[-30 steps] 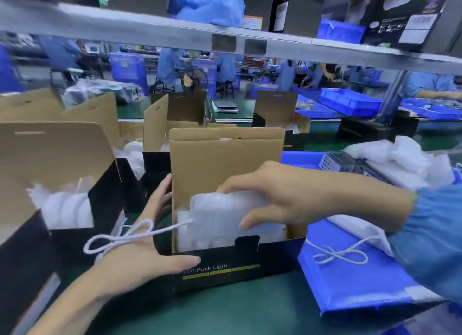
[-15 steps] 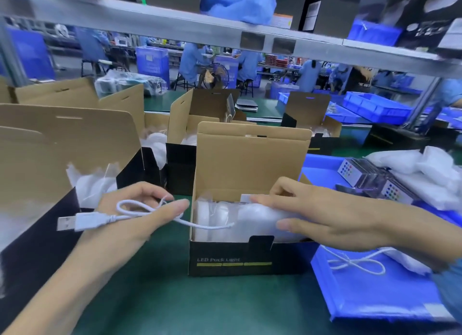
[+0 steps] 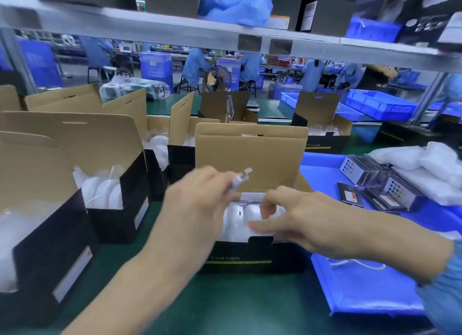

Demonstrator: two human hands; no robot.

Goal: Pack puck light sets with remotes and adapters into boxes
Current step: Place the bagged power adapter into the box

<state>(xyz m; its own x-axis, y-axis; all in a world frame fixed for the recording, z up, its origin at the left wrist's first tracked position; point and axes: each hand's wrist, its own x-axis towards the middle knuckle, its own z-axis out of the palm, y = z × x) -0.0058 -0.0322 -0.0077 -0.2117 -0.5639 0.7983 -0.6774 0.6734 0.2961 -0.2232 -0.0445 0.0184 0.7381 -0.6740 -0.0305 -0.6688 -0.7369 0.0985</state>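
Observation:
An open black box (image 3: pixel 252 257) with a raised cardboard lid stands in front of me, holding white bagged puck lights (image 3: pixel 240 219). My left hand (image 3: pixel 197 204) grips the white USB cable (image 3: pixel 241 177), whose plug sticks up over the box's left side; the rest of the cable is hidden by my fingers. My right hand (image 3: pixel 300 222) reaches into the box from the right and pinches the plastic bag of the lights. Remotes (image 3: pixel 375 184) with coloured buttons lie on the blue tray at right.
Several other open boxes (image 3: pixel 107 184) with white bagged lights stand to the left and behind. A blue tray (image 3: pixel 355 279) at right holds another white cable (image 3: pixel 357 264) and white bags (image 3: pixel 425 167). A metal shelf (image 3: pixel 225 34) runs overhead. Green mat underneath.
My left hand has carried the USB cable rightwards from beside the box to over its opening. My right hand has shifted from pressing flat on the lights to pinching their bag.

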